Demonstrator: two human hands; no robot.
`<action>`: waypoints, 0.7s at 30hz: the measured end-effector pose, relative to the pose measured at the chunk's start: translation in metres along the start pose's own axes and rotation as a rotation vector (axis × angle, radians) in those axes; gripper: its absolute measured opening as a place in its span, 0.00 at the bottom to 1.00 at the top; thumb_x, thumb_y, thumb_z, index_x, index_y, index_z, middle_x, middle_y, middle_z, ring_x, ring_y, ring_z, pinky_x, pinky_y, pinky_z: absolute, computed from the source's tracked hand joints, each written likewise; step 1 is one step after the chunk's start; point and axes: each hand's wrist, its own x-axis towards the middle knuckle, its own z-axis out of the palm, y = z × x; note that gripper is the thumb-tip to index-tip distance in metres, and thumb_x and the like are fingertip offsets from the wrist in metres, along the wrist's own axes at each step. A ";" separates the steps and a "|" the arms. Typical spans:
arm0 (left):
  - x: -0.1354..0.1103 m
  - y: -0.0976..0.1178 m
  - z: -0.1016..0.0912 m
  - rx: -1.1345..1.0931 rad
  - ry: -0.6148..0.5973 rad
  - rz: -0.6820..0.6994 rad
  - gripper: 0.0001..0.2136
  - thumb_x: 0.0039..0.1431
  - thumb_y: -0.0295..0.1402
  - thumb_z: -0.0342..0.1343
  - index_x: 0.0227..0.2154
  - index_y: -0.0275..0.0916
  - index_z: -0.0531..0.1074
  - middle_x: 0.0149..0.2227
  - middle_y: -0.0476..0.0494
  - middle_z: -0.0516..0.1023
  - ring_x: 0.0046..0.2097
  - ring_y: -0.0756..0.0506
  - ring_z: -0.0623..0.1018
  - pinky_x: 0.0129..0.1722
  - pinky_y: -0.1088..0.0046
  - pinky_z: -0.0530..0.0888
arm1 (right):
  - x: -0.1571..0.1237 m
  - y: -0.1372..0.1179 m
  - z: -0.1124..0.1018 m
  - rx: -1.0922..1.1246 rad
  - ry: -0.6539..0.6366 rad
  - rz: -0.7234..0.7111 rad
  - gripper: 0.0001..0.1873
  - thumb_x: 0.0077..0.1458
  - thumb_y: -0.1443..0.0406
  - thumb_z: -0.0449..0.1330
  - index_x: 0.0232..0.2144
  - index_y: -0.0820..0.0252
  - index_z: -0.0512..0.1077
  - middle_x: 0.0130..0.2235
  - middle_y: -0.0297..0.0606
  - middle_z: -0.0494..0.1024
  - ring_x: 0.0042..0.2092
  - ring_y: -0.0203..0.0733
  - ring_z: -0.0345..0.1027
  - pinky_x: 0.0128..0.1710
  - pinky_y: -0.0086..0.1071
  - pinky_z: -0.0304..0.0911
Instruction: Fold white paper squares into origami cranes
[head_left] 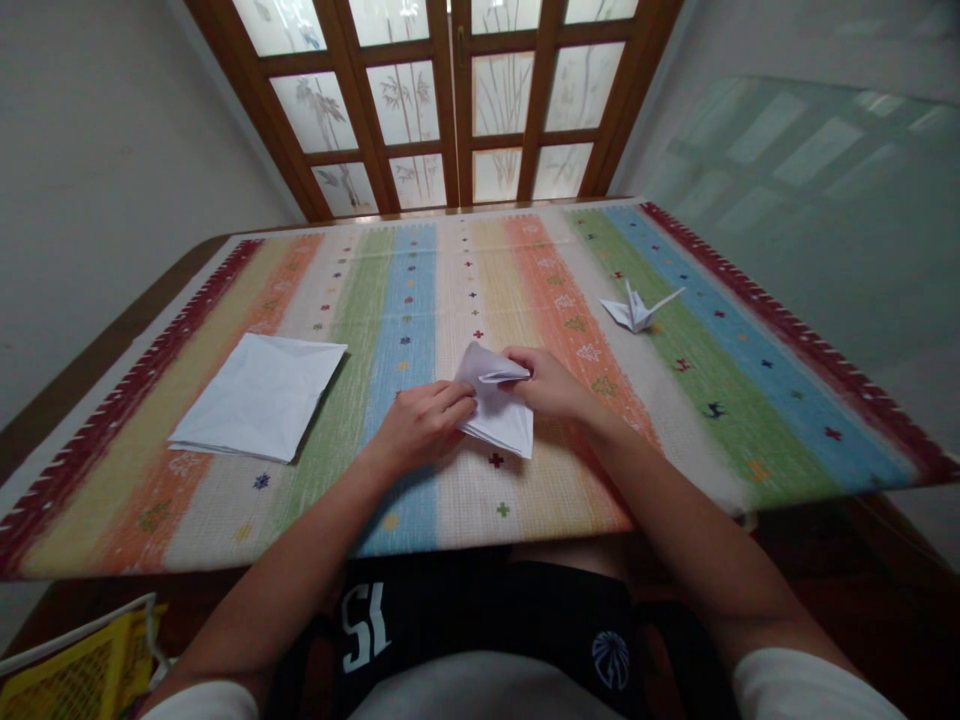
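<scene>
Here, both my hands are gripping one folded paper

My left hand [424, 418] is holding the folded paper [496, 418] along its left side, the fingers curling close together and pinching it there; where that thumb is pressing I cannot tell. My right hand [551, 385] is gripping the far right side, its fingers closing round the end of a small raised flap [502, 376]. So the paper is sitting between my two sets of fingers, its far tip rising past them and its near right corner pointing toward me, free of both hands. I am holding it over the middle of the striped tablecloth [409, 300], fairly near my side. Well to the left, some white paper [259, 395] with layered edges is lying flat; a paper crane [636, 310] is resting farther off on the right. Beyond the cloth's far edge, wooden doors [442, 110] are standing.
</scene>
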 end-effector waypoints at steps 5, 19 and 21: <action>-0.001 0.000 -0.002 -0.028 -0.093 -0.033 0.15 0.62 0.29 0.61 0.51 0.38 0.77 0.52 0.38 0.85 0.47 0.39 0.83 0.44 0.63 0.80 | 0.001 -0.001 0.000 0.023 -0.043 0.012 0.08 0.48 0.63 0.61 0.33 0.57 0.76 0.34 0.34 0.78 0.38 0.44 0.72 0.38 0.33 0.64; 0.005 0.017 -0.004 -0.023 -0.309 -0.101 0.12 0.59 0.32 0.61 0.46 0.38 0.76 0.44 0.38 0.84 0.34 0.40 0.83 0.29 0.65 0.72 | -0.009 -0.011 0.014 0.014 -0.024 -0.048 0.08 0.56 0.62 0.60 0.36 0.58 0.77 0.36 0.36 0.82 0.34 0.41 0.75 0.33 0.31 0.68; 0.006 0.018 -0.004 -0.005 -0.315 -0.104 0.12 0.59 0.31 0.60 0.46 0.39 0.76 0.45 0.37 0.84 0.34 0.40 0.83 0.28 0.66 0.71 | -0.010 -0.013 0.014 -0.007 -0.022 -0.060 0.08 0.57 0.62 0.60 0.36 0.57 0.77 0.36 0.36 0.82 0.34 0.41 0.76 0.34 0.32 0.69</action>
